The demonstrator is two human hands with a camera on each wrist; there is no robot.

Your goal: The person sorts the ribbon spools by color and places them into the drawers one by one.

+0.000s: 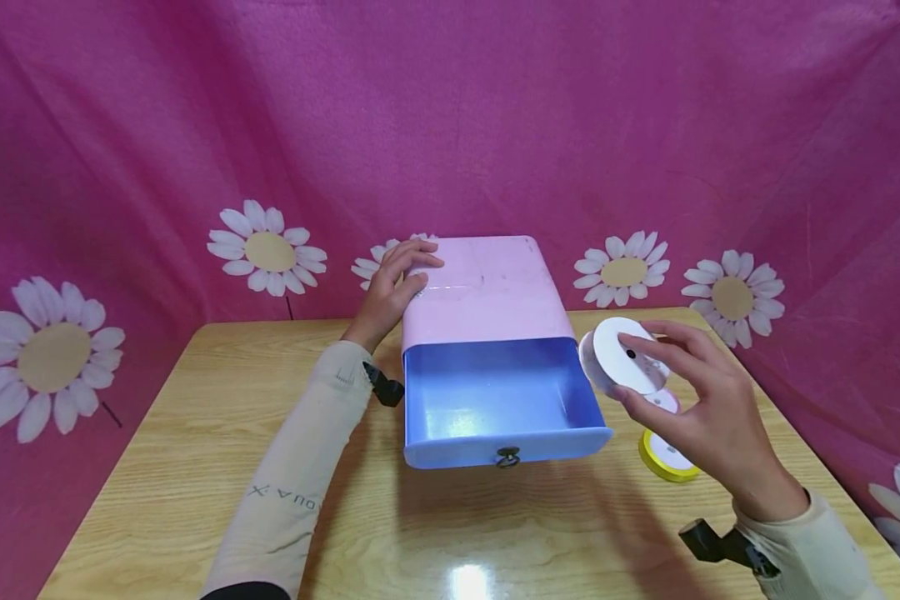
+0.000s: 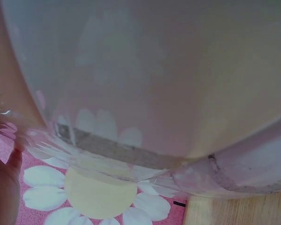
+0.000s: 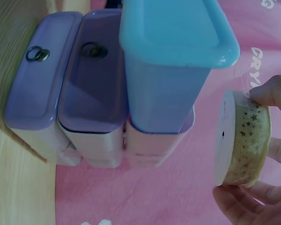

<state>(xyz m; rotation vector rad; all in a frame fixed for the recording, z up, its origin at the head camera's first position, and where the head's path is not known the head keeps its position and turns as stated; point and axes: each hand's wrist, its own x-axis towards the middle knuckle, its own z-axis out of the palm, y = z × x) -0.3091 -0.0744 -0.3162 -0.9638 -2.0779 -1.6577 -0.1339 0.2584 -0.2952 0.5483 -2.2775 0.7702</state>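
Observation:
A pink drawer cabinet (image 1: 487,292) stands on the table with its blue top drawer (image 1: 495,446) pulled out, showing a bare inside. My left hand (image 1: 397,283) rests on the cabinet's upper left edge, fingers over the top; in the left wrist view the cabinet's side fills most of the picture. To the right of the drawer, my right hand (image 1: 708,400) pinches a ribbon spool (image 1: 630,358) between thumb and fingers. From the right wrist view, this spool (image 3: 246,140) has white end discs and pale gold ribbon with small dark stars.
On the table under the right hand lie a yellow ribbon spool (image 1: 667,458) and another spool (image 1: 663,400), partly hidden. Two shut purple drawers (image 3: 42,79) sit below the blue one. A magenta cloth with daisies (image 1: 450,125) hangs behind the wooden table (image 1: 217,417).

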